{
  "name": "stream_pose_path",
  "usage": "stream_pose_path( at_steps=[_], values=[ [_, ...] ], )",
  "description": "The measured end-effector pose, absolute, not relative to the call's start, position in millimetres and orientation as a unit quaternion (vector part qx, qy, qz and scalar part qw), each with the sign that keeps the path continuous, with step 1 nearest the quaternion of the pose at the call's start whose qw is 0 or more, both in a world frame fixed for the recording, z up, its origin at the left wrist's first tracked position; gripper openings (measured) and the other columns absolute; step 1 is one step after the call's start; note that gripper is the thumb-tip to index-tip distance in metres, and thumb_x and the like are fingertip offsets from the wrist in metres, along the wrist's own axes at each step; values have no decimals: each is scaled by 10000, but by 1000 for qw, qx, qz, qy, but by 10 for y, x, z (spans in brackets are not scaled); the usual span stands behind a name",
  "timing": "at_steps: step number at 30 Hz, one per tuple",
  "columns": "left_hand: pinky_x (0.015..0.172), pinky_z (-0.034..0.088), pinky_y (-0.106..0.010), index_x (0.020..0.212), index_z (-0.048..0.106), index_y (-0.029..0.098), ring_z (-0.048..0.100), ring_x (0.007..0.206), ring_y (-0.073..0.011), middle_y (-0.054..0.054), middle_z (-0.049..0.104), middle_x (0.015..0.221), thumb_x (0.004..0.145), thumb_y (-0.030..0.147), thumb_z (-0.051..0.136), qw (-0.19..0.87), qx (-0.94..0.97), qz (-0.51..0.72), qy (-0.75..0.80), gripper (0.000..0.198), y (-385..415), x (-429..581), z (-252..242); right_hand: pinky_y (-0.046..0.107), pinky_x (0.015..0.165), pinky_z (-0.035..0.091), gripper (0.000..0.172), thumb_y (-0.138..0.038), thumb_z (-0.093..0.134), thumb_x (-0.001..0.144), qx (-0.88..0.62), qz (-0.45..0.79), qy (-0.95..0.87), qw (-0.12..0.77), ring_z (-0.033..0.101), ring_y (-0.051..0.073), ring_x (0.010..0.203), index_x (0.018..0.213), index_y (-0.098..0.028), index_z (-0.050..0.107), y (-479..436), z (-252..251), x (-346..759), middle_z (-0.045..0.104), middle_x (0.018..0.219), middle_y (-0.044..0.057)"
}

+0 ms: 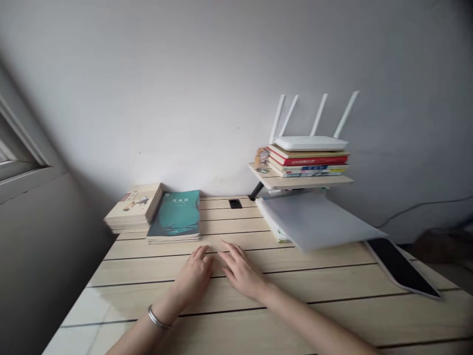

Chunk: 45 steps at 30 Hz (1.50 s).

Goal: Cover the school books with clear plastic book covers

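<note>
My left hand (195, 277) lies flat on the light wooden desk (332, 301), fingers stretched toward the wall, a silver bangle (158, 319) on its wrist. Beside it, nearly touching, my right hand (240, 271) also rests palm down with fingers apart. Neither holds anything. Just beyond the fingertips lies a teal-covered book (177, 216) on a thin stack, and left of it a taller stack of beige books (135, 207).
A small wall shelf (299, 180) carries several books (308, 162) and a white router (310, 142) with antennas. Below it lies a grey-white sheet or folder (314, 221), and a dark tablet (401, 266) near the right edge. A window frame (18, 153) is at left.
</note>
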<state>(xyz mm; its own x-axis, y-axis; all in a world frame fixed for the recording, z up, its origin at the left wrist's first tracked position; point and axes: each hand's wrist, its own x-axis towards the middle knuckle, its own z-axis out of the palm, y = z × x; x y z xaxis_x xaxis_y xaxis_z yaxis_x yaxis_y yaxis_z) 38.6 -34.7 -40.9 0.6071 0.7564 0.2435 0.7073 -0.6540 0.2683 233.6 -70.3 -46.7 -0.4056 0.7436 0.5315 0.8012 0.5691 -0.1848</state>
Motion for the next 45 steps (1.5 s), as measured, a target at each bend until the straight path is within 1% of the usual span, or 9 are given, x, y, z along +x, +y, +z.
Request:
stream_pose_path(
  at_steps=[4,10,16,21,29,33,37,40,45],
  values=[
    [1022,385,-496,1097,583,174,450,1221,-263,-122,556,1224,825,124,445,32,886,222,405,310,-295,612,-508,465,940,463,281,-85,472,834,-455,-122,-828,303,540,241,1097,1002,-219,653,-968,-331,2661,573,1223,100],
    [984,446,-451,1150,581,209,475,1189,-253,-108,561,1217,869,228,441,15,890,258,375,315,-256,575,-540,498,965,418,451,-71,457,816,-522,-211,-763,318,493,265,1158,1199,-274,582,-1193,-144,3329,546,1272,80],
    [976,458,-438,1124,602,220,493,1175,-250,-102,579,1198,858,223,462,15,883,269,385,301,-259,573,-522,534,978,348,559,-127,457,801,-632,-250,-702,214,410,305,1246,1339,-277,445,-1220,-208,4145,468,1375,71],
    [984,452,-431,1118,603,222,493,1176,-244,-97,579,1199,857,221,461,16,884,269,381,297,-256,578,-527,443,973,378,494,-83,425,795,-629,-255,-710,191,546,240,1107,1259,-214,533,-1024,-360,4532,592,1243,81],
    [949,454,-473,960,633,196,505,1147,-259,-120,549,1192,817,132,466,31,862,300,407,229,-328,725,-489,330,739,466,298,-233,400,897,-640,-241,-696,220,655,215,833,988,-216,683,-854,-158,4632,720,951,69],
    [901,486,-398,940,649,191,563,1053,-219,-117,572,1140,803,108,463,169,870,293,360,246,-388,1153,-309,309,682,477,310,-323,398,910,-660,-227,-674,241,662,211,772,932,-219,689,-795,-39,4672,726,897,66],
    [813,507,-315,938,671,163,617,856,-177,-99,627,1008,797,199,521,406,804,263,346,210,-332,1780,-146,305,716,503,304,-357,418,899,-639,-168,-702,265,663,204,823,949,-247,696,-754,-45,4731,724,933,48],
    [773,501,-313,937,652,103,613,755,-158,-97,651,893,790,245,579,644,609,241,396,217,-235,2236,-104,323,781,509,305,-341,417,897,-611,-131,-736,261,653,202,884,966,-264,704,-767,-93,4715,721,969,33],
    [659,508,-261,983,576,77,569,592,-88,-117,618,933,889,381,437,719,511,239,406,346,-147,2644,-130,363,816,499,312,-248,412,895,-572,-164,-770,230,627,208,956,1030,-235,693,-879,-100,4521,698,1057,52]
  ],
)
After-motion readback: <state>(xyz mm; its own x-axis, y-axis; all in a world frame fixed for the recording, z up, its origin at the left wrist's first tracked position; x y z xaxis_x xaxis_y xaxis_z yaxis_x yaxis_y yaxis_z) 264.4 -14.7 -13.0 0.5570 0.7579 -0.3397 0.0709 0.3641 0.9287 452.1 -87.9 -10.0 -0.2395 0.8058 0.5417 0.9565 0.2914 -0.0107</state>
